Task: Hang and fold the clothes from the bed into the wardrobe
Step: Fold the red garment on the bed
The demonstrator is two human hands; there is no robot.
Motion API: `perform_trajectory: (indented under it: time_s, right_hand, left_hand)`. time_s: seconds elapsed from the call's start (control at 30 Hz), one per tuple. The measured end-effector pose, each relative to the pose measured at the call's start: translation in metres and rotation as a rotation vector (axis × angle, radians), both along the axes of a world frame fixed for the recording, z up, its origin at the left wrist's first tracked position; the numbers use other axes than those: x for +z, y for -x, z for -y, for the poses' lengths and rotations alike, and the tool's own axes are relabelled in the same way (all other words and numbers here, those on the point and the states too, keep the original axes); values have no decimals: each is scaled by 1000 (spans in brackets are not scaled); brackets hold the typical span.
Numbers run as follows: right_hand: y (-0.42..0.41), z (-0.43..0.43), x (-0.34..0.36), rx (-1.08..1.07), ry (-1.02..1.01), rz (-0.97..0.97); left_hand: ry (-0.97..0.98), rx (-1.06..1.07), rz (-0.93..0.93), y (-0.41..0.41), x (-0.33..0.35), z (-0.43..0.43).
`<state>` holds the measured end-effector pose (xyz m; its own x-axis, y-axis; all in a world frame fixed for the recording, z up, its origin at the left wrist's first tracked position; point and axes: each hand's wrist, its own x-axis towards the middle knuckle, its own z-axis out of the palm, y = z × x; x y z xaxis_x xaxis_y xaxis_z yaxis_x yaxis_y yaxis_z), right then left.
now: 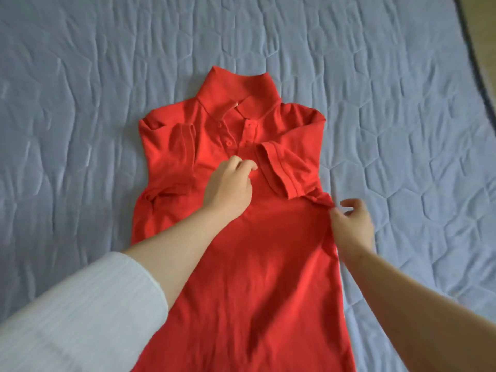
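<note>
A red polo shirt (255,251) lies flat, front up, on the bed (80,103), which has a pale blue quilted cover. The collar points toward the bed's far edge, and the hem runs out of view at the near side. The bed's right edge curves down the upper right of the view, well apart from the shirt. Both of the 2 short sleeves are folded inward over the chest, the right sleeve (284,167) lying slantwise with its ribbed cuff near the open button placket (228,138).

The left hand (228,189) rests on the chest just below the placket, its fingers curled down onto the cloth beside the right sleeve's cuff. I cannot tell whether they pinch any fabric. Its arm wears a white ribbed sleeve (80,304).

The right hand (351,224) is at the shirt's right side edge. Its thumb tip touches the bunched cloth below the folded sleeve, and its other fingers are relaxed and off the fabric.
</note>
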<state>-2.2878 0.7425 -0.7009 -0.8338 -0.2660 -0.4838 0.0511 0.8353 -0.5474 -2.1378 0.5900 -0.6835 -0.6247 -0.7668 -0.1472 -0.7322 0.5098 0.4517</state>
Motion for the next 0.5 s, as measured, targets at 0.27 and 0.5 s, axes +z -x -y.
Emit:
perform_trajectory:
  time_s: [0.27,0.5]
  right_hand:
    - [-4,-52,-24,140,2,419]
    - [0,-98,-26,455,-11,410]
  left_hand:
    - [-66,-366,216,101,-16,-39]
    - [-308,-128,499,124,-35,-52]
